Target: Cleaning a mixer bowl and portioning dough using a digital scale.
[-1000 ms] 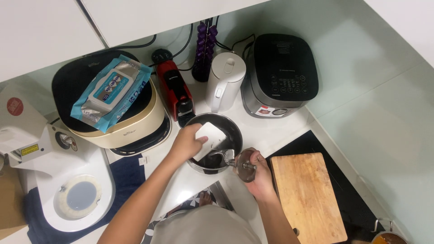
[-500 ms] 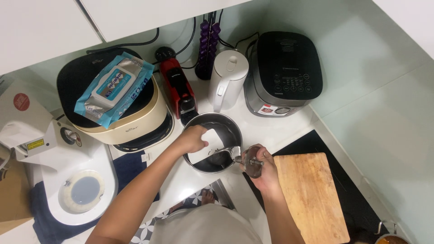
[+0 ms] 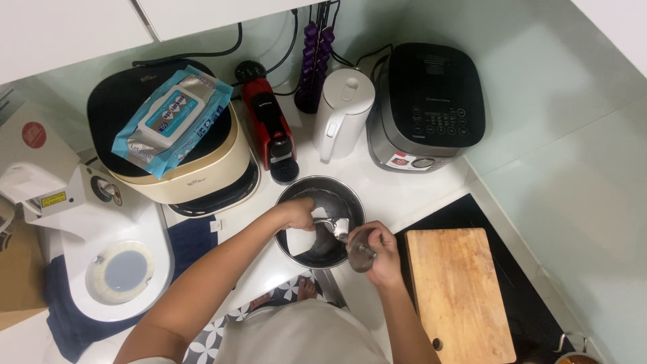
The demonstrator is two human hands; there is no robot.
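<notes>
A dark metal bowl (image 3: 350, 202) sits on the white counter in front of me. My left hand (image 3: 296, 213) reaches into the bowl and holds a white folded wipe (image 3: 301, 239) against its inside. My right hand (image 3: 381, 251) is at the bowl's right rim, closed on a metal whisk-like tool (image 3: 350, 236) whose head, with something white on it, hangs over the bowl.
A wooden cutting board (image 3: 457, 293) lies on a dark hob to the right. Behind the bowl stand a red coffee machine (image 3: 268, 131), a white kettle (image 3: 340, 111), a grey rice cooker (image 3: 424, 108) and a cream cooker (image 3: 195, 172) with a wipes pack (image 3: 172, 118). A white stand mixer (image 3: 101, 243) is left.
My left hand has gone from the bowl's near rim down into the bowl with the white wipe. My right hand has brought the metal tool over the bowl.
</notes>
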